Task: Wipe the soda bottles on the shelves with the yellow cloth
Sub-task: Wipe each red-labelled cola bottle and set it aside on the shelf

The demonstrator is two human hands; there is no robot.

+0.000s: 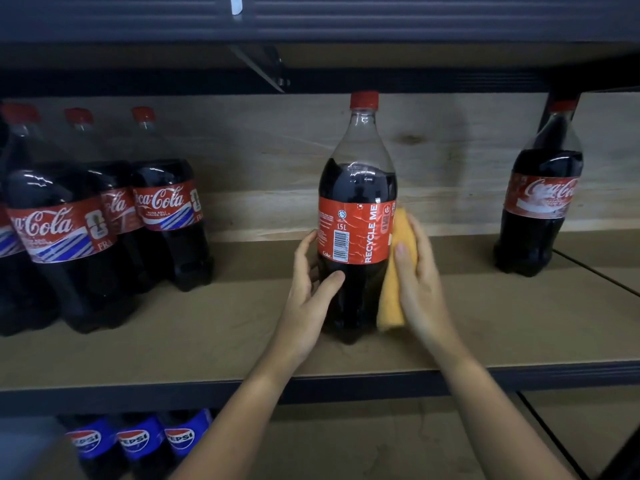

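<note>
A 1.5 L cola bottle (pixel 356 216) with a red cap and red label stands upright in the middle of the wooden shelf (pixel 214 341). My left hand (pixel 311 289) grips its lower left side, thumb across the front. My right hand (pixel 415 275) holds the folded yellow cloth (pixel 396 271) against the bottle's right side, level with the label and below it.
Several cola bottles (pixel 104 223) crowd the shelf's left end. One more cola bottle (pixel 540 209) stands at the right beside a dark upright post. Blue-labelled Pepsi bottles (pixel 138 441) sit on the shelf below. A dark shelf runs overhead.
</note>
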